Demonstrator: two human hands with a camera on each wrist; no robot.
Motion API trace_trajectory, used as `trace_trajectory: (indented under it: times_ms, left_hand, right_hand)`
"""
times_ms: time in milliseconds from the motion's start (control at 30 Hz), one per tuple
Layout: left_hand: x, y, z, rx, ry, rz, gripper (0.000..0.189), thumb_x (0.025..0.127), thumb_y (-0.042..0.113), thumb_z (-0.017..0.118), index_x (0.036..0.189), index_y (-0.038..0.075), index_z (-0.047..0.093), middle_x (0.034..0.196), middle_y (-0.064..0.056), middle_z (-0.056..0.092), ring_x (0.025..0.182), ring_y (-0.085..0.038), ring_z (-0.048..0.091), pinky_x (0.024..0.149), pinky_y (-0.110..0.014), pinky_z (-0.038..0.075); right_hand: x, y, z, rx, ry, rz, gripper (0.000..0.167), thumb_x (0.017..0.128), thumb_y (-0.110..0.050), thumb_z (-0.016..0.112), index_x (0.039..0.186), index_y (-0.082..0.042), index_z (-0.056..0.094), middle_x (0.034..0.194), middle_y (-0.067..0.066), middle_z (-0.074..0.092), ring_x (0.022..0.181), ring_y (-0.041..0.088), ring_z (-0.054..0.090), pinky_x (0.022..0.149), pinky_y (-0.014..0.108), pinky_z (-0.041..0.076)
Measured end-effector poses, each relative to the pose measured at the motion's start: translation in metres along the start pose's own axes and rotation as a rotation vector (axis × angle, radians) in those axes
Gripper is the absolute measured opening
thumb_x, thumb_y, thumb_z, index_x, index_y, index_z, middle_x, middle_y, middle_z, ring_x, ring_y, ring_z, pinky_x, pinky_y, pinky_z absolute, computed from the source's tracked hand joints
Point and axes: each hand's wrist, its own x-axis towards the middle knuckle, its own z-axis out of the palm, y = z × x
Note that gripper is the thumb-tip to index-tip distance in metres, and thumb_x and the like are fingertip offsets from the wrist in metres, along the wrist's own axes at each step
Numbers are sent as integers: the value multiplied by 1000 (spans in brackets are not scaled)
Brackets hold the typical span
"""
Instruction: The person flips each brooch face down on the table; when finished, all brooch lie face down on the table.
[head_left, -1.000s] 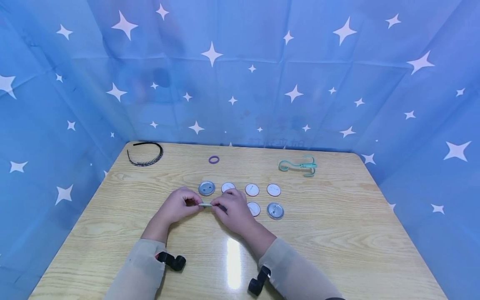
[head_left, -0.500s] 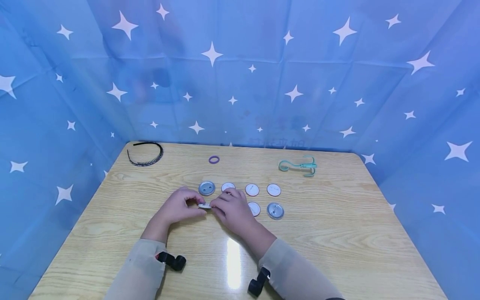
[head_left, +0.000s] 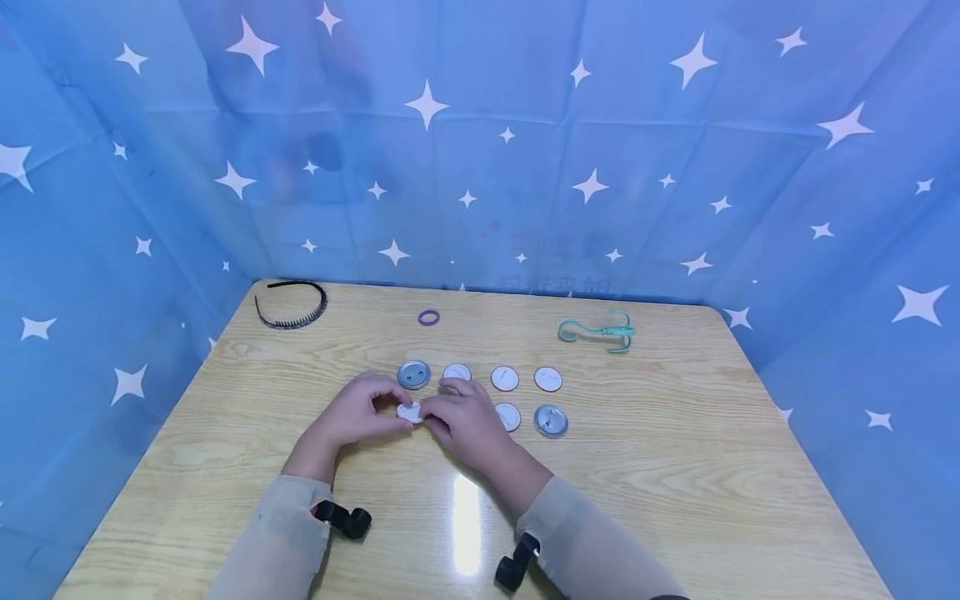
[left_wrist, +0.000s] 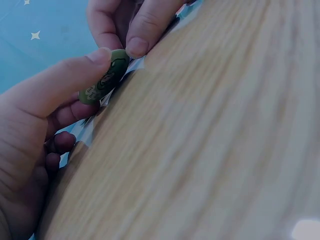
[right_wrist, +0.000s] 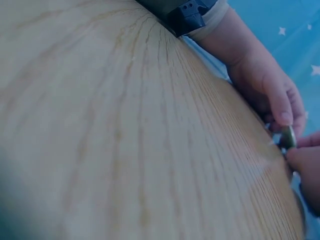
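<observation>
A round pin badge (head_left: 409,412) is held between both hands just above the table, its white back showing upward in the head view. Its green printed front (left_wrist: 107,80) appears in the left wrist view. My left hand (head_left: 363,411) pinches the badge from the left, thumb across its face. My right hand (head_left: 467,419) pinches its right edge with thumb and fingertips. Beyond and beside the hands lie other badges, back up: a silver one (head_left: 413,375), a white one (head_left: 505,378), another silver one (head_left: 551,421) and several more white-backed, one partly behind my right hand.
At the table's (head_left: 660,483) far left lies a black toothed headband (head_left: 296,321). A purple hair tie (head_left: 429,317) is at the back middle, and a teal hook-shaped piece (head_left: 600,332) at the back right. A blue starred curtain (head_left: 480,150) encloses the back and sides.
The badge has tilted from nearly edge-on to showing its white back in the head view. Both hands stay almost in place, with slight finger shifts.
</observation>
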Motion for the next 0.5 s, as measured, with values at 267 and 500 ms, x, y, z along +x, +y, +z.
trace_trajectory:
  times_ms: [267, 500]
  left_hand:
    - [0, 2, -1, 4, -15, -48, 34, 72, 27, 100, 100, 27, 81, 105, 15, 72, 100, -17, 59, 92, -41, 47]
    - [1, 5, -1, -8, -19, -68, 38, 69, 24, 102, 101, 25, 81, 108, 13, 74, 104, -18, 60, 97, -45, 47]
  right_hand:
    - [0, 1, 2, 15, 18, -1, 7, 100, -22, 78, 105, -26, 80, 115, -13, 78, 133, 32, 61, 112, 50, 43]
    - [0, 3, 4, 35, 28, -12, 7, 99, -20, 78, 104, -25, 80, 116, -11, 79, 132, 33, 62, 112, 50, 43]
